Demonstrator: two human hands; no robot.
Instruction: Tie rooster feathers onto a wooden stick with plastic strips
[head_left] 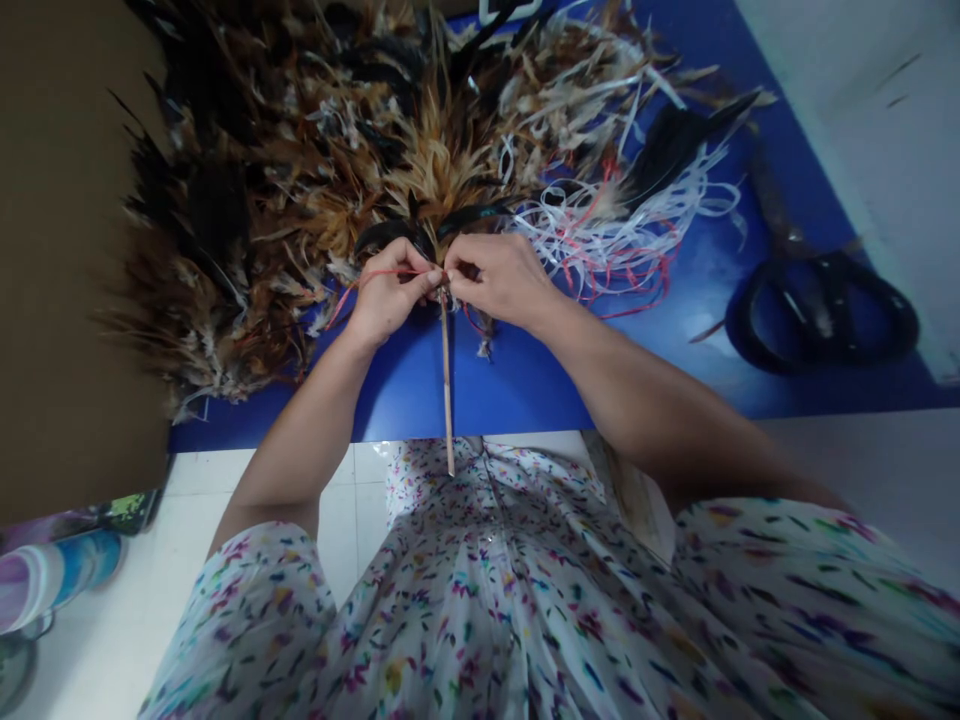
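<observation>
A thin wooden stick [448, 385] points toward me over the table's front edge, its upper end among tan and black feathers [442, 175]. Both hands meet where feathers and stick join. My left hand [394, 290] is closed in a pinch, with red plastic string [386, 271] running across its fingers. Pinched at the same spot from the other side, my right hand [499, 275] has its fingertips on the string by the stick; its exact hold is partly hidden. A short end of red string and a small feather tuft [484, 338] hang below the right hand.
Loose brown and black feathers [285, 190] heap over the blue table [525, 385]. White and red plastic strings [622, 240] lie tangled at right, near black-handled scissors [821, 310]. Cardboard [75, 250] stands at left, with a blue-and-white container [67, 580] below.
</observation>
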